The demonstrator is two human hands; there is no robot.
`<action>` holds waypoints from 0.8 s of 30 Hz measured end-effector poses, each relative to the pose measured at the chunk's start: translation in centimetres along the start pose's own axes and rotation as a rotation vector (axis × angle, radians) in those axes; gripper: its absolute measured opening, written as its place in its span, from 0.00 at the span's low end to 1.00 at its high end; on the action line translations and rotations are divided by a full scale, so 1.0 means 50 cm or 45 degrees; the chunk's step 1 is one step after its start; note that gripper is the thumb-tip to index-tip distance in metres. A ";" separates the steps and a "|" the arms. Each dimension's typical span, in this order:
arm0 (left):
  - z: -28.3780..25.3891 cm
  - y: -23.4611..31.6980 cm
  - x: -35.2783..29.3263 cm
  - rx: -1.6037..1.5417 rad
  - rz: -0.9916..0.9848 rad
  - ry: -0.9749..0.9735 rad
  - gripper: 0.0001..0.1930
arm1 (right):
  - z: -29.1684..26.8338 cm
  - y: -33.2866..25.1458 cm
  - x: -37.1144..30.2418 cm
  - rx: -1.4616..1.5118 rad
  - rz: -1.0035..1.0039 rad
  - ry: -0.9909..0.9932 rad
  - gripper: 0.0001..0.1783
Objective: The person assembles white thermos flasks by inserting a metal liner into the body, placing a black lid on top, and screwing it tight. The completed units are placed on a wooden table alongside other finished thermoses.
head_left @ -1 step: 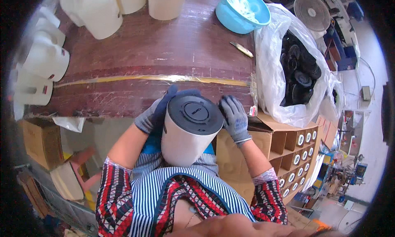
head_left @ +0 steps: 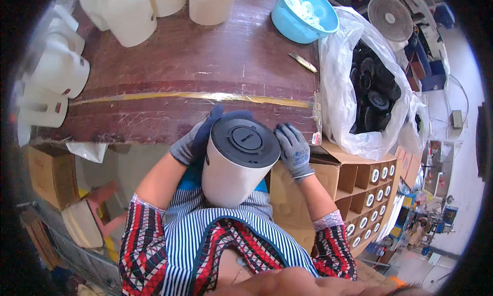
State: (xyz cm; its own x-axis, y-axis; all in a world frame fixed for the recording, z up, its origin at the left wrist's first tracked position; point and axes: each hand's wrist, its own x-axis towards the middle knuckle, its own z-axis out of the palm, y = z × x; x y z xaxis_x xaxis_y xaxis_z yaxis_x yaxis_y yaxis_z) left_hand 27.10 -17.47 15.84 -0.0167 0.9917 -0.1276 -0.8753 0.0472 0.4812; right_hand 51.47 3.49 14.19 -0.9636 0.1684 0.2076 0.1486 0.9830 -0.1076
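Note:
A white cylinder [head_left: 233, 185] with a round black cap [head_left: 245, 140] on its upper end stands tilted in front of me at the table's near edge. Grey-blue gloves cover both hands. My left hand [head_left: 201, 134] is wrapped round the cylinder's left and far side, closed on it; its fingertips show behind the cap. On the other side, my right hand [head_left: 294, 148] has its fingers extended and slightly bent, close to the cap's right rim. Whether the fingertips touch the rim, I cannot tell. Nothing shows in that hand.
White containers [head_left: 128, 18] line the table's far and left edges. A blue basin [head_left: 292, 26] with white rings and a utility knife [head_left: 303, 62] lie at right. Beside the table, a plastic bag [head_left: 336, 90] of black round parts rests above a divided carton [head_left: 346, 180].
The marked centre of the black cap sits at a different angle, turned slightly. My right hand's fingers have shifted a little along the rim. My left hand keeps its hold.

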 end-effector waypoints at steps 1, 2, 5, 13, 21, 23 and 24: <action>-0.004 0.000 -0.012 -0.025 0.026 -0.040 0.42 | 0.004 -0.002 -0.002 -0.032 -0.060 0.009 0.29; 0.005 -0.002 -0.020 -0.053 0.038 -0.087 0.43 | 0.001 0.002 -0.007 -0.061 -0.097 -0.026 0.28; 0.021 -0.007 -0.044 -0.123 0.058 -0.185 0.43 | -0.011 0.024 -0.007 -0.151 -0.221 -0.123 0.27; -0.023 -0.034 -0.048 0.423 0.025 -0.029 0.30 | -0.160 -0.064 0.082 1.142 0.551 0.431 0.19; 0.022 -0.033 -0.077 0.253 -0.021 -0.224 0.30 | -0.360 -0.212 0.164 0.568 -0.426 -0.207 0.17; 0.019 -0.022 -0.080 0.315 -0.114 -0.158 0.26 | -0.356 -0.221 0.174 0.520 -0.511 -0.200 0.17; 0.022 -0.016 -0.082 0.436 -0.109 -0.162 0.25 | -0.353 -0.220 0.177 0.510 -0.539 -0.211 0.17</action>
State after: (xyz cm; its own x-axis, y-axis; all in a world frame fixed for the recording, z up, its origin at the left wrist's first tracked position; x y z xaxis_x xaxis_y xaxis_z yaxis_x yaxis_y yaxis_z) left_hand 28.40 -21.43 16.95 0.1286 0.9883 -0.0816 -0.6581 0.1466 0.7385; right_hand 45.22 -4.55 34.34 -0.9473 -0.2768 0.1612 -0.3194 0.8528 -0.4131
